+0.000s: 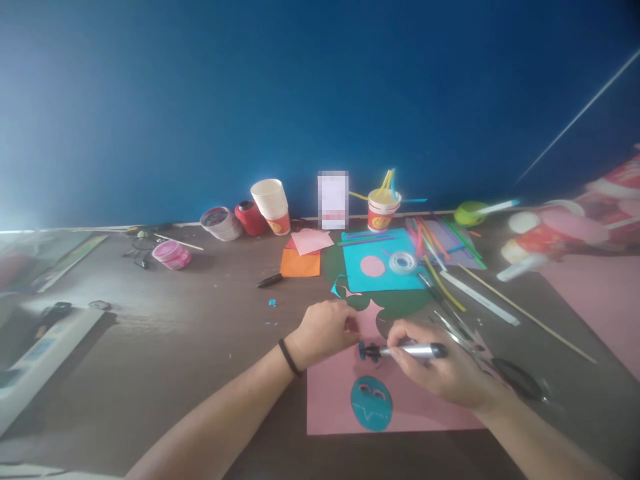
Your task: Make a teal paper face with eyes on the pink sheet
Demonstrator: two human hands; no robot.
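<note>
My right hand [435, 367] grips a silver marker [417, 350] whose dark tip points left. That tip meets small dark-blue cut pieces [369, 352] on the pink paper [330, 410]. Just left of the pieces is my left hand [327, 327], its fingers curled in and pressed together over the paper; whatever they pinch is hidden. Below both hands lies a blue paper circle [371, 405] with two eye-like shapes and a wavy light line. Scissors [463, 337] rest partly behind my right hand.
Toward the wall are stacked paper cups [270, 197], a cup with straws [384, 210], and a blue sheet [357, 273] bearing a tape roll [402, 262]. A black marker cap [270, 281] lies left of orange paper [300, 265]. A power strip [45, 353] is far left.
</note>
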